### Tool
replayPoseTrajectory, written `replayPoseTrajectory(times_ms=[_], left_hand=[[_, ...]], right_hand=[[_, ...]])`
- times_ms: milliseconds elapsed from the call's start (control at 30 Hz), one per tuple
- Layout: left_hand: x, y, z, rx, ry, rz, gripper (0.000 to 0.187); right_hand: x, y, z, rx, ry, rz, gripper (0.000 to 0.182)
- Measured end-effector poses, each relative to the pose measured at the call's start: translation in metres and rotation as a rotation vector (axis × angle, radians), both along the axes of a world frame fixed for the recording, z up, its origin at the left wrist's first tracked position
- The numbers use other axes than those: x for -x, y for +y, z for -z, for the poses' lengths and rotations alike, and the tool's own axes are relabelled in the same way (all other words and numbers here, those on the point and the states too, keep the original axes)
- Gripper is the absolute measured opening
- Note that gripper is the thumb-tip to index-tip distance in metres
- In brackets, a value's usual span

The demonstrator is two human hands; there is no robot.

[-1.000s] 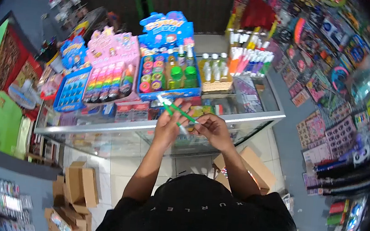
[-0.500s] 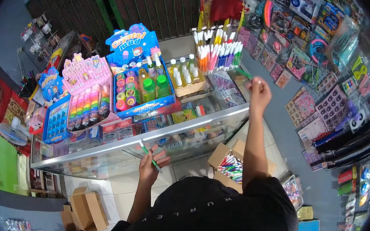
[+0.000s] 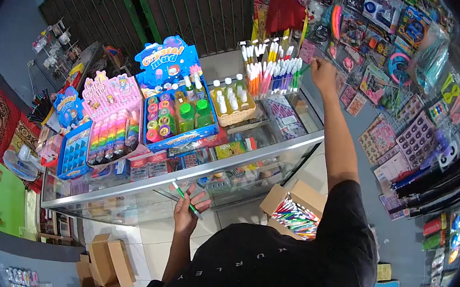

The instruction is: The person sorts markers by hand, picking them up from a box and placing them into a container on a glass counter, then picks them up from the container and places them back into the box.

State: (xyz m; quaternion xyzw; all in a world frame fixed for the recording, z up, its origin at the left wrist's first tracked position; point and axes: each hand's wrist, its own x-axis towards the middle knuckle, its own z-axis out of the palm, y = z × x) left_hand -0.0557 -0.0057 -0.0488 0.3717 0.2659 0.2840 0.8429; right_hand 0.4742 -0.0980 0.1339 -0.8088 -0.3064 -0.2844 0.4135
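My left hand (image 3: pixel 189 206) holds a green marker with a white cap (image 3: pixel 180 191) in front of the glass counter's front edge. My right hand (image 3: pixel 323 75) is raised at the right end of the counter, its fingers closed on a green marker (image 3: pixel 305 69) that points left toward the clear marker rack (image 3: pixel 260 95). Rows of white-capped markers in orange, pink, blue, purple and green stand upright in the rack. An open cardboard box (image 3: pixel 273 199) full of loose markers (image 3: pixel 296 216) lies below the counter's right end.
On the glass counter (image 3: pixel 153 183) stand a basket of small bottles (image 3: pixel 234 115), a blue Crystal Mud box (image 3: pixel 183 136), a pink display (image 3: pixel 113 95) and a blue tray (image 3: pixel 75 152). Packaged toys (image 3: pixel 383 75) hang on the right wall. An empty carton (image 3: pixel 111 260) lies lower left.
My right hand has moved up and farther forward beside the rack, with the green marker now at the rack's right side. My left hand still holds its marker. The view has shifted slightly.
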Motion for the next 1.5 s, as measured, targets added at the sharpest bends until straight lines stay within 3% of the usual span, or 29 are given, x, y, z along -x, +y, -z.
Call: replayPoseTrajectory(times_ms=[133, 333, 433, 533, 567, 733, 800, 933, 1067, 1167, 1300, 1500], left_hand=[[0.007, -0.004, 0.01, 0.025, -0.006, -0.023, 0.053], [0.014, -0.009, 0.016, 0.026, 0.015, -0.06, 0.054], [0.018, -0.012, 0.013, 0.02, -0.003, -0.075, 0.054], [0.02, -0.012, 0.011, 0.022, -0.033, -0.075, 0.056], [0.021, -0.01, 0.013, 0.012, -0.054, -0.059, 0.057], [0.002, 0.002, -0.005, -0.1, -0.092, -0.023, 0.062], [-0.012, 0.012, -0.013, -0.125, -0.145, -0.056, 0.062], [-0.046, 0.03, -0.046, -0.231, -0.192, -0.044, 0.065], [-0.068, 0.036, -0.068, -0.322, -0.23, -0.019, 0.063], [-0.076, 0.032, -0.076, -0.301, -0.297, 0.004, 0.056], [-0.081, 0.023, -0.078, -0.25, -0.3, 0.071, 0.06], [-0.08, 0.031, -0.064, -0.426, -0.212, 0.163, 0.062]], right_hand=[[-0.07, 0.025, 0.028, 0.162, -0.179, -0.083, 0.021], [-0.054, 0.03, 0.03, 0.025, 0.031, -0.078, 0.017], [-0.055, 0.027, 0.05, -0.045, 0.035, -0.242, 0.017], [-0.059, 0.021, 0.055, -0.077, -0.143, -0.191, 0.02], [-0.058, 0.019, 0.059, -0.182, -0.049, -0.188, 0.02], [0.034, 0.005, 0.058, -0.577, 0.3, -0.34, 0.017], [0.1, 0.004, 0.067, -0.641, 0.496, -0.597, 0.016], [0.214, 0.007, 0.113, -0.394, 0.673, -1.041, 0.017], [0.303, 0.008, 0.122, -0.266, 1.031, -1.303, 0.02], [0.334, 0.004, 0.12, -0.21, 1.196, -1.279, 0.019], [0.346, 0.002, 0.12, -0.348, 1.455, -1.191, 0.018], [0.33, -0.002, 0.111, -0.421, 1.132, -1.092, 0.011]])
